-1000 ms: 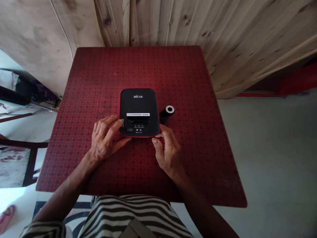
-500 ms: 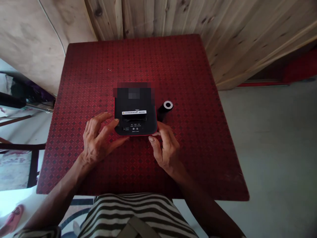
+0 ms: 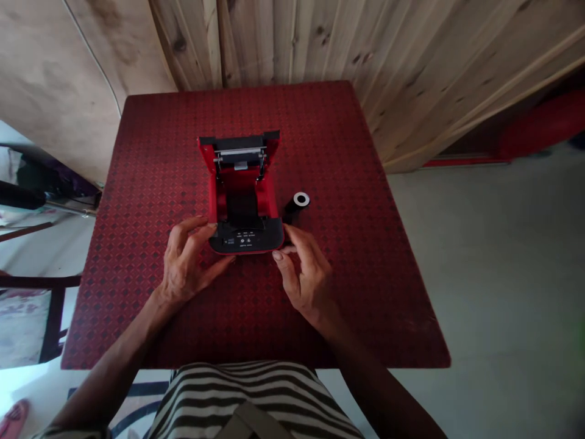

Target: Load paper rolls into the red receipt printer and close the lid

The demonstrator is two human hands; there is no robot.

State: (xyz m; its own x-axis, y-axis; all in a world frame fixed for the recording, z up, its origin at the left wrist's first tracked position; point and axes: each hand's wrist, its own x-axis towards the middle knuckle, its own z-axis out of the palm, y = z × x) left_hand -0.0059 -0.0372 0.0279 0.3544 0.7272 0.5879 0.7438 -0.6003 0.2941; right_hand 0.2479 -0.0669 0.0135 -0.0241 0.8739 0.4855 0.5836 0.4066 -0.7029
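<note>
A small red and black thermal printer sits on the table with its lid raised and tilted back. Its red-walled paper bay is exposed, with a dark interior. My left hand holds the front left corner, index finger at the side and thumb along the front edge. At the front right corner, my right hand grips the printer between fingers and thumb. Just right of the printer lies a black roll, its white end ring with a dark hole facing me.
The square table has a red patterned cover. A wooden plank wall stands behind it. To the left is a chair with a dark frame, and a pink shoe is on the floor.
The printer's lid has swung up and back, exposing the red inside. Both hands stay at the front corners. The view has shifted slightly.
</note>
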